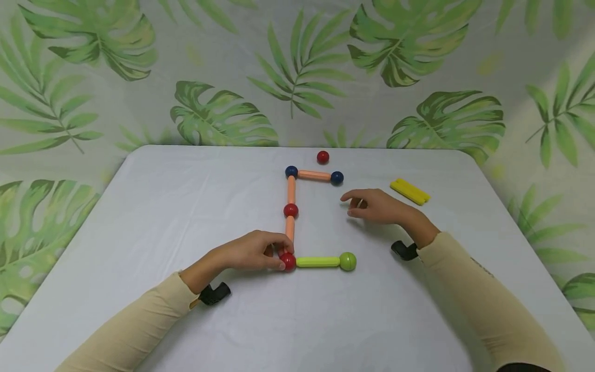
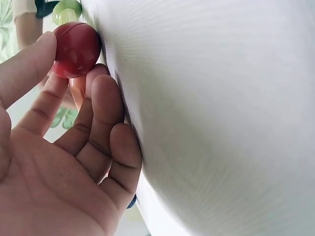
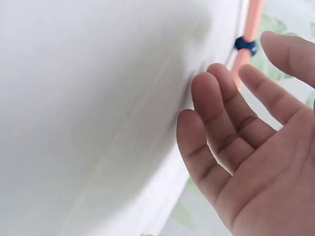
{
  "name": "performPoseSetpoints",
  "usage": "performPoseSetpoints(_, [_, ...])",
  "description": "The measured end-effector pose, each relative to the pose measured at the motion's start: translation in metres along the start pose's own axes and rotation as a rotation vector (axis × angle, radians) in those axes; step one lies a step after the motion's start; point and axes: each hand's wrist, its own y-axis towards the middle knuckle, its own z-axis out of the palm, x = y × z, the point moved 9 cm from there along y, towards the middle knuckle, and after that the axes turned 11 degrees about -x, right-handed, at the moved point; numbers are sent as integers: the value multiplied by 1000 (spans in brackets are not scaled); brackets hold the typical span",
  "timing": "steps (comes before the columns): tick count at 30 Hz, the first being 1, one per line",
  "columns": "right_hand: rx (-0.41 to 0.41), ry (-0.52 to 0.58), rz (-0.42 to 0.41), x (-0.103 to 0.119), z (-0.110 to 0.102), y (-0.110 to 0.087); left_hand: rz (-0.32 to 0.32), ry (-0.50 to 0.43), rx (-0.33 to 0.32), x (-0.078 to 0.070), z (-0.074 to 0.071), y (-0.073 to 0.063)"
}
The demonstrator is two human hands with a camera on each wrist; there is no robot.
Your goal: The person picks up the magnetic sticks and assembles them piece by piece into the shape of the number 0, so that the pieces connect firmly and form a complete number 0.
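Pinching the red ball (image 2: 78,49) are left fingers (image 2: 28,69).

Right hand (image 3: 261,162) filling lower right of frame, palm showing, fingers (image 3: 192,135) leaning loosely bent toward centre, thumb (image 3: 290,51) poking in from right edge. White cloth (image 3: 74,88) spreading across left side, soft shadow (image 3: 142,128) lying beside fingertips. Upper right, blue ball (image 3: 246,45) sitting between two orange sticks (image 3: 253,19), one running off top edge, other passing behind fingers. Green leaf print (image 3: 278,29) showing blurred at upper right.
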Motion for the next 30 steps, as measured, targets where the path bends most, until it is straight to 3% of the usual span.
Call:
performPoseSetpoints(9, [41,-69,93,-10,6,36,-1,7,-13,3,0,-1])
performPoseSetpoints(30, [37,-53,146,-18,8,44,5,-4,-16,2,-2,-7])
